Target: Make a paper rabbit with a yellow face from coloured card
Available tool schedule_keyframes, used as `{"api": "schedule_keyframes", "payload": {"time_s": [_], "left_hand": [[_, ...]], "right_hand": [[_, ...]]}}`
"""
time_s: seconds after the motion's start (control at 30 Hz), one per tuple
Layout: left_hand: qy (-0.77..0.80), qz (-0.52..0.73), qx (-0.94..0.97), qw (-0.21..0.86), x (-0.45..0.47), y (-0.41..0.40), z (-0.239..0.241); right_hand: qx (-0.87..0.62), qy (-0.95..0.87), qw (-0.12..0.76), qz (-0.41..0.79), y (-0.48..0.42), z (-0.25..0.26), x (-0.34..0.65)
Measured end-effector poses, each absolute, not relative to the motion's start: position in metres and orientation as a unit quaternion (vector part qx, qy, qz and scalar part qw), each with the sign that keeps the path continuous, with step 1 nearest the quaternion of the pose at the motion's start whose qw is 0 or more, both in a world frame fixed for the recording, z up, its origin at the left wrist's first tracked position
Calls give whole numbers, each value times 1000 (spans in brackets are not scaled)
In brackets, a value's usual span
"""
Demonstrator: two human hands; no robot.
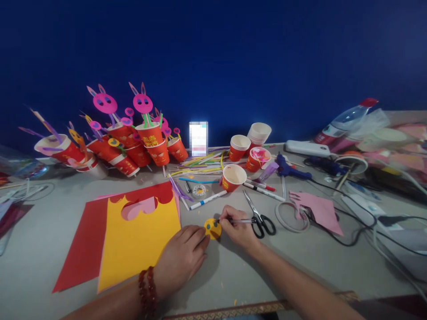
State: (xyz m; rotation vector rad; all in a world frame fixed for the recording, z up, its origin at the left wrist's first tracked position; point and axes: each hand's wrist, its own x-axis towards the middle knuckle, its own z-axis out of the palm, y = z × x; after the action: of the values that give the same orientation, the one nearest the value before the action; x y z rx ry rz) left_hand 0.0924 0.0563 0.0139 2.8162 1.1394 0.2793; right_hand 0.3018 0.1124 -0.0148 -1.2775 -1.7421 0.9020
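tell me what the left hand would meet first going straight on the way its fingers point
The small yellow paper disc; the left hand already seems to touch its near edge, though depth is hard to judge. Roughly beyond is the right hand.

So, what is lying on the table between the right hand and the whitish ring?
In the head view, black-handled scissors lie between the right hand and the whitish ring.

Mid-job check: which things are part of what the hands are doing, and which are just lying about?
In use:
pen, in the right hand, tip at the disc
yellow disc, the left hand at its edge

Apparently just lying about for now:
scissors
blue glue gun
pink paper
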Motion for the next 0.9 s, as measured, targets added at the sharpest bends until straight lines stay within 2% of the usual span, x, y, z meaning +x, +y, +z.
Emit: {"api": "schedule_keyframes", "payload": {"time_s": [0.9], "left_hand": [[373, 95, 922, 43, 92, 57, 16]], "right_hand": [[-503, -697, 378, 342, 113, -14, 302]]}}
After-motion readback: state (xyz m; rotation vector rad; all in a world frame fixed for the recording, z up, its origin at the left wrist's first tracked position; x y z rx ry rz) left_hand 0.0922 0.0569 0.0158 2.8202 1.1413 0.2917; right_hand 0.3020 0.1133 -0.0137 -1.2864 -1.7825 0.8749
